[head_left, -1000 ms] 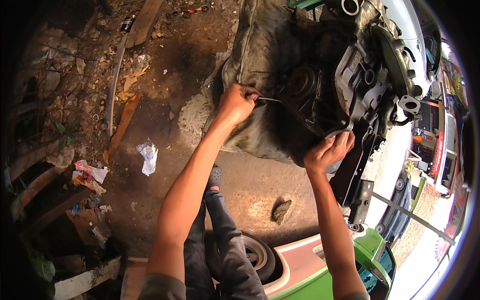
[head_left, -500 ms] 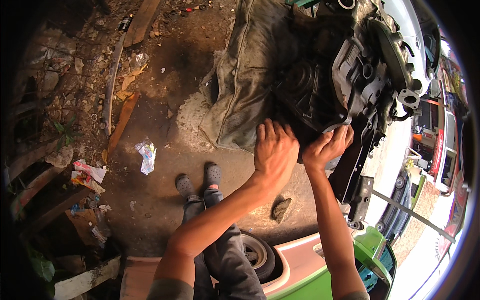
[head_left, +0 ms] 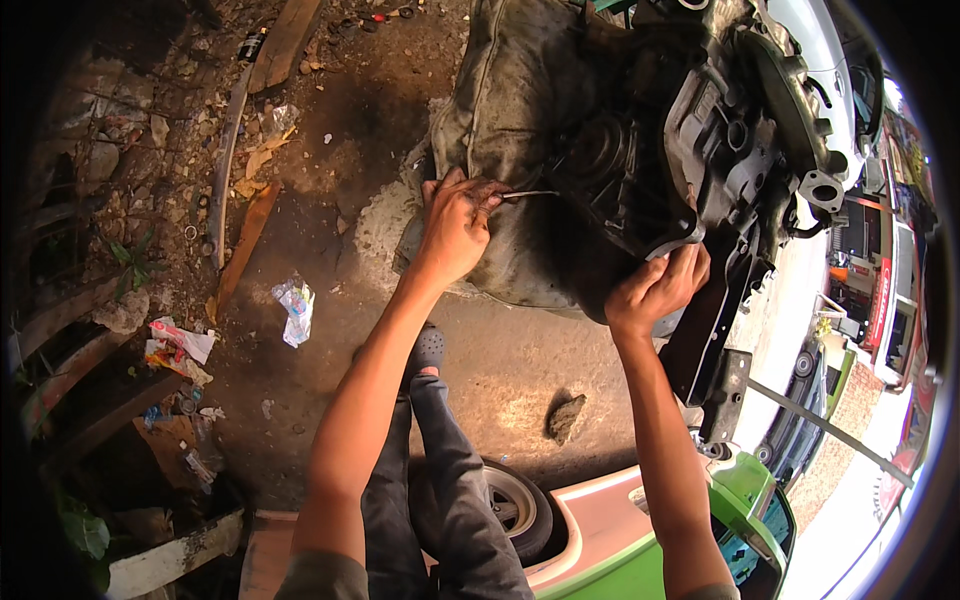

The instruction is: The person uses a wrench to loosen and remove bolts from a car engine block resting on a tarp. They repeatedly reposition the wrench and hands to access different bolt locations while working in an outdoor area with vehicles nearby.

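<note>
A dark, greasy engine [head_left: 640,150] fills the upper right, with a stained grey-brown cloth sheet [head_left: 520,240] along its left side. Over that sheet, my left hand [head_left: 458,228] is closed, and a thin metal rod [head_left: 530,193] sticks out from its fingers toward the engine. The rod's far end meets the dark engine area; whether it touches anything there I cannot tell. My right hand [head_left: 660,288] has its fingers curled over the curved metal rim [head_left: 680,243] at the engine's lower edge. Part of its grip is hidden.
Below the engine stands a pink and green car body [head_left: 600,545] with a wheel [head_left: 515,505]. A stone [head_left: 566,418] and a crumpled plastic wrapper [head_left: 294,312] lie on the ground. Wooden planks [head_left: 245,245] and litter line the left. A perforated bracket [head_left: 725,395] juts out at right.
My left hand has moved up and to the left, away from the engine's lower edge, and the thin rod now shows in it. My right hand stays on the rim. My left foot has shifted.
</note>
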